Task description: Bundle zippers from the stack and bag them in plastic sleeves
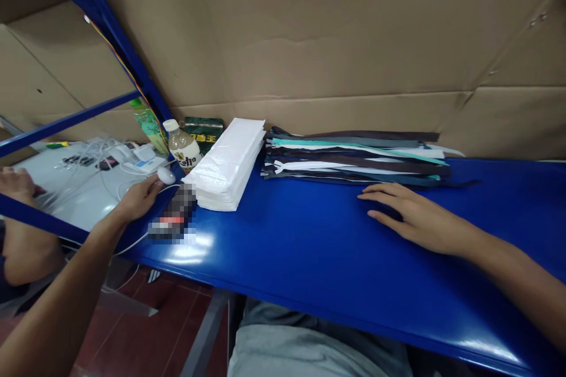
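My left hand [140, 199] is closed at the left end of the blue table [305, 247], its fingertips at a small white rounded object [166, 175] with a white cable. Just right of it lies a dark phone-like item [174, 212], partly pixelated. A stack of white plastic bags [230, 159] sits beyond that. My right hand [400, 212] rests palm down with fingers spread and holds nothing. Beyond its fingertips, a bundle of zippers [354, 159] in black, white, teal and brown lies along the back of the table.
A drink bottle [182, 144] and a green packet [204, 129] stand behind the bags. Left of the blue frame [119, 47], a white table [92, 200] holds tangled cables [106, 150], a green bottle [149, 123] and another person's hand [17, 184]. Cardboard [309, 29] lines the back.
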`<state>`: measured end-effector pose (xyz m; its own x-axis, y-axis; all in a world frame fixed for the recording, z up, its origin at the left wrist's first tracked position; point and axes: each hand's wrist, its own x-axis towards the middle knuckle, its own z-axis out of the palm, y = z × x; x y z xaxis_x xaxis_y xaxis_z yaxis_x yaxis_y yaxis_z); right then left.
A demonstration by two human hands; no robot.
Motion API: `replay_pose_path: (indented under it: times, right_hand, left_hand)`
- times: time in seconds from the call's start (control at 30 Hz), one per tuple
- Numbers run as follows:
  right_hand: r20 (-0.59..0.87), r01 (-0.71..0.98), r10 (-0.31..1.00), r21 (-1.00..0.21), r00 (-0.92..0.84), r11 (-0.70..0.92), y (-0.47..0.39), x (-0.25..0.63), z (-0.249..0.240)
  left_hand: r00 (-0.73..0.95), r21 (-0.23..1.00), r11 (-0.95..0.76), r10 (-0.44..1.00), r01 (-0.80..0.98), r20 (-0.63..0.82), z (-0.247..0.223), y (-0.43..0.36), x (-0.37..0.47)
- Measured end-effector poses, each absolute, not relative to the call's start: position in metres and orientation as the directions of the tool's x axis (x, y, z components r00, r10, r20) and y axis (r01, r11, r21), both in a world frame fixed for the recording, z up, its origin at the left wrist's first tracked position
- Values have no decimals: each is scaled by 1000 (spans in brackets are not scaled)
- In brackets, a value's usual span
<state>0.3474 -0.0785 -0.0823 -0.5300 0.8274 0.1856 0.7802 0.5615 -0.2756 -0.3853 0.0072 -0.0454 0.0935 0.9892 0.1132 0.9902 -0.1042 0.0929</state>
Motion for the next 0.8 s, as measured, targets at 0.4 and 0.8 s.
replay_pose_path:
  times: [0.4, 0.8]
  right_hand:
    - [186, 777, 838, -315, -513, 545, -79, 346, -80]
    - [176, 783, 843, -313, -508, 537, -80, 345, -80]
  left_hand:
    - [152, 24, -155, 984, 988, 93, -43, 11, -375]
    - [208, 32, -212, 972, 977, 112, -36, 2, -356]
